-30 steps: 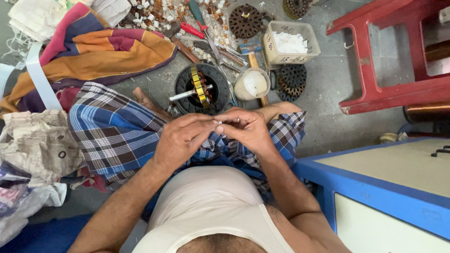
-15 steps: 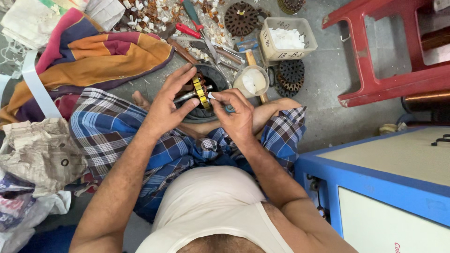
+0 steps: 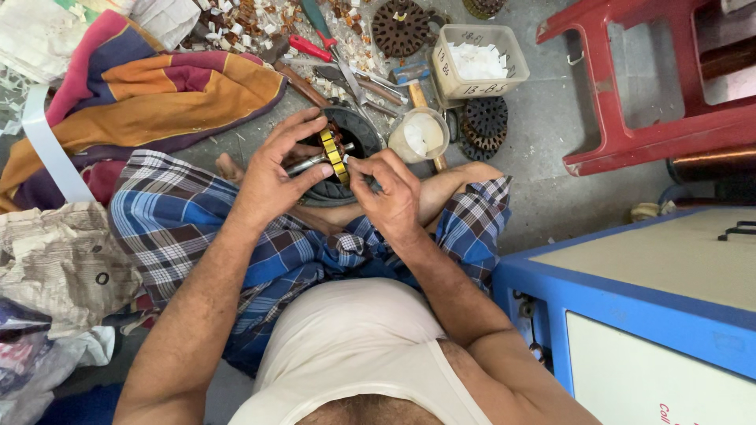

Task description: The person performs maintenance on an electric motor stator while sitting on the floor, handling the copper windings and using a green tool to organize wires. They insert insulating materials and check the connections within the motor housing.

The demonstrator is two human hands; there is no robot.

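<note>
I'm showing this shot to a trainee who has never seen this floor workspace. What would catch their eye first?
Probably the two hands at centre: the left hand and right hand close on a small motor rotor with a yellow-banded core and steel shaft, held over a round black housing. Next, the red plastic stool at upper right and the striped orange and maroon cloth at upper left.

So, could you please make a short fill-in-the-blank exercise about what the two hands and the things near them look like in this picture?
1. The left hand and the right hand both touch a motor part with a ____ coloured ring.
2. The white plastic box holds small ____ pieces.
3. The stool on the floor is ____.
4. The person's wrap has a blue ____ pattern.

Missing words: yellow; white; red; checked
</note>
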